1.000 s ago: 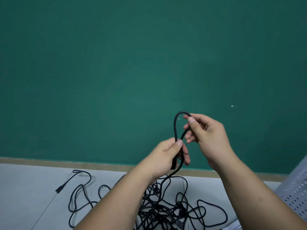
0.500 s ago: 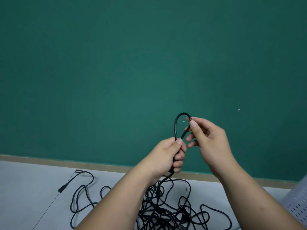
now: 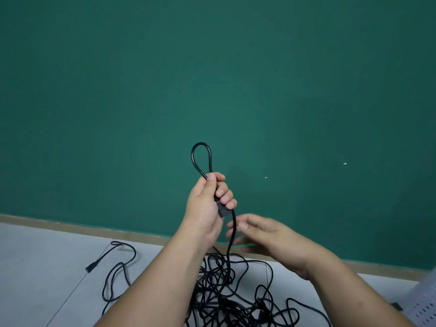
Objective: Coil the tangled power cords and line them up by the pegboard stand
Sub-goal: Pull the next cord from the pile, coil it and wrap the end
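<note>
Black power cord is doubled into a small loop at 12 o'clock above the left hand, whose fingers curl tight round both strands and the plug, likely anchoring the first coil. The right hand, at 4 o'clock, has blurred, spread fingers beside the hanging strand; contact unclear. The tangled pile lies at 6 o'clock, with the pegboard stand far at 4.

A dark green wall meets a pale grey tiled floor along a tan baseboard. Two small white specks mark the wall.
</note>
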`<state>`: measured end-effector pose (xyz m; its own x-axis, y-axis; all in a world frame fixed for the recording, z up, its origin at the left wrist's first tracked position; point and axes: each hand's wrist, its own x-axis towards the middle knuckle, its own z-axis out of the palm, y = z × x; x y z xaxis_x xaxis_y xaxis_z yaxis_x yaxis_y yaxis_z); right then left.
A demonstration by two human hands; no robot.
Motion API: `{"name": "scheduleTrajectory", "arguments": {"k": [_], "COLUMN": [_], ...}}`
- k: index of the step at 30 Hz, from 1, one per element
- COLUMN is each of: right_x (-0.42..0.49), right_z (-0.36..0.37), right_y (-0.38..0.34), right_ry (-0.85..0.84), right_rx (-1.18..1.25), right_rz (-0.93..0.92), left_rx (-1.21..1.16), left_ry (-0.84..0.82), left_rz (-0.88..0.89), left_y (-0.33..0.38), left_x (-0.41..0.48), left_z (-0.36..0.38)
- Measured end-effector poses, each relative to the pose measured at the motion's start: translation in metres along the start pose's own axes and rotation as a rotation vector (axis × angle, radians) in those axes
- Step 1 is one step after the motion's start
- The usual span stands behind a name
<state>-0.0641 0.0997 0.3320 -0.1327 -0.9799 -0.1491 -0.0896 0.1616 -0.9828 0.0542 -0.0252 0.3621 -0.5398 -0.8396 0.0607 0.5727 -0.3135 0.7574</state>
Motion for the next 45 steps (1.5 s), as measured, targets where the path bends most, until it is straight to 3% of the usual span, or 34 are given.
{"name": "scheduleTrajectory", "arguments": {"k": [3, 6, 11, 14, 16, 21, 24, 28, 32, 35, 37, 40, 42, 45], "right_x": [0.003, 0.009, -0.008, -0.031, -0.034, -0.025, -0.029, -0.029, -0.023, -0.018, -0.013, -0.01, -0.012, -0.017], "right_z": [0.003, 0.004, -0.011, -0.018, -0.024, -0.039, -0.033, -0.032, -0.029, -0.027, -0.03, -0.035, -0.034, -0.025], "right_y": [0.009, 0.017, -0.028, -0.061, -0.058, -0.038, -0.043, -0.046, -0.041, -0.039, -0.031, -0.014, -0.008, -0.03], "right_ry": [-0.105, -0.038, 0.302, 0.245, 0.243, 0.731, 0.853, 0.839, 0.908, 0.916, 0.793, 0.458, 0.35, 0.538], "right_rx": [-0.206, -0.307, -0.174, 0.004, -0.112, -0.519, -0.616, -0.692, -0.72, -0.559, -0.4, -0.328, -0.294, -0.217], "right_rz": [-0.013, -0.017, -0.236, -0.346, -0.314, -0.396, -0.597, -0.721, -0.692, -0.533, -0.343, -0.082, -0.006, -0.209], "left_rx": [-0.036, 0.114, 0.526, 0.617, 0.642, 0.835, 0.877, 0.903, 0.885, 0.823, 0.77, 0.594, 0.55, 0.598], "left_ry": [0.043, 0.098, 0.131, 0.07, 0.054, -0.135, -0.29, -0.375, -0.369, -0.339, -0.274, -0.184, -0.159, -0.15], "left_rz": [0.053, 0.148, 0.287, 0.268, 0.238, 0.092, 0.044, 0.081, 0.036, 0.021, 0.025, 0.033, 0.042, 0.077], "left_y": [0.006, 0.008, 0.008, 0.003, -0.001, -0.01, -0.02, -0.035, -0.04, -0.038, -0.035, -0.029, -0.025, -0.021], "left_x": [0.002, 0.007, 0.017, 0.016, 0.015, 0.007, -0.006, -0.016, -0.021, -0.023, -0.022, -0.016, -0.013, -0.01], "left_z": [-0.003, -0.008, -0.023, -0.015, -0.012, -0.009, 0.008, 0.019, 0.02, 0.016, 0.015, 0.015, 0.014, 0.01]}}
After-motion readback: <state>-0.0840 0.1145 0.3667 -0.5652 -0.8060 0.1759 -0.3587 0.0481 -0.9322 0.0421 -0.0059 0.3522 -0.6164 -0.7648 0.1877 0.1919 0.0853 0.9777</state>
